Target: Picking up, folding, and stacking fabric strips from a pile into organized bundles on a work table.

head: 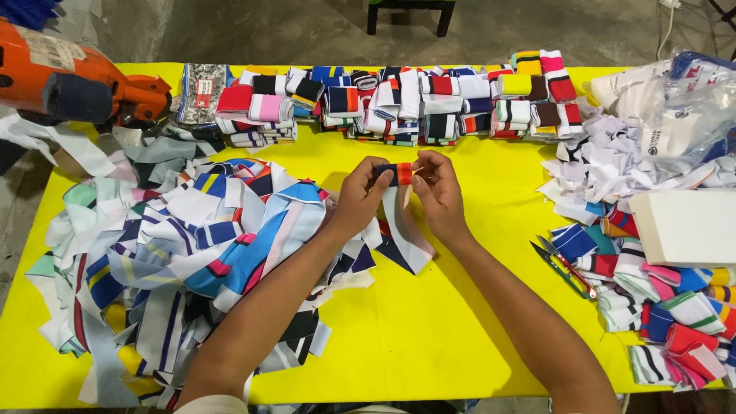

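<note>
Two hands over a yellow tabletop (460,322). The left hand (360,195) and right hand (437,188) each close a pinching grip on one folded fabric strip (399,173), navy with an orange-red band, held just above centre. One loose heap of strips (184,261) lies left, one row of folded stacks (399,100) behind, one pair of snips (566,268) right.

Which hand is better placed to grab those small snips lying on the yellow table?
Probably the right hand: the snips lie on its side, while the left hand would have to cross over.
</note>
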